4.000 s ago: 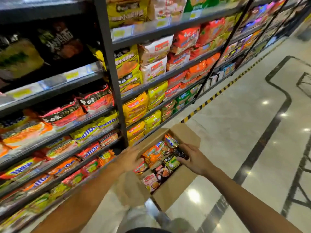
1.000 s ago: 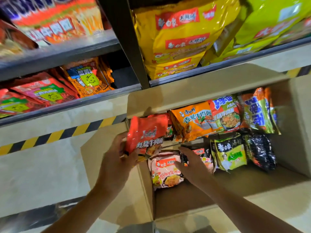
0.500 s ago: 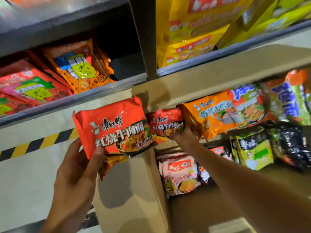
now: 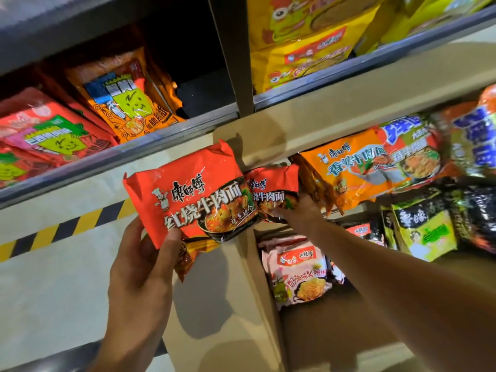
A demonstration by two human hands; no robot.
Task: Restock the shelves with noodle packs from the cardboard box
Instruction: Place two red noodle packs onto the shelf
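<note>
My left hand [image 4: 139, 267] grips a red noodle pack [image 4: 193, 194], held up left of the cardboard box [image 4: 241, 312]; an orange-brown pack edge shows under it. My right hand [image 4: 298, 210] reaches into the box and grips a second red noodle pack [image 4: 271, 189] at the box's near-left corner. Inside the box lie an orange pack [image 4: 357, 170], a pink pack [image 4: 298, 277], a green-and-black pack [image 4: 424, 229], a black pack [image 4: 472, 210] and blue-and-orange packs [image 4: 472, 135].
The bottom shelf [image 4: 107, 157] at the left holds orange [image 4: 126, 103] and red snack packs [image 4: 53, 135], with a dark gap to their right. A shelf post [image 4: 233, 63] stands in the middle. Yellow packs [image 4: 308, 38] fill the right shelf. Yellow-black tape [image 4: 67, 226] marks the floor.
My left hand has lifted the red pack out of the box and up to the left. My right hand moved from the pink pack to the second red pack and took hold.
</note>
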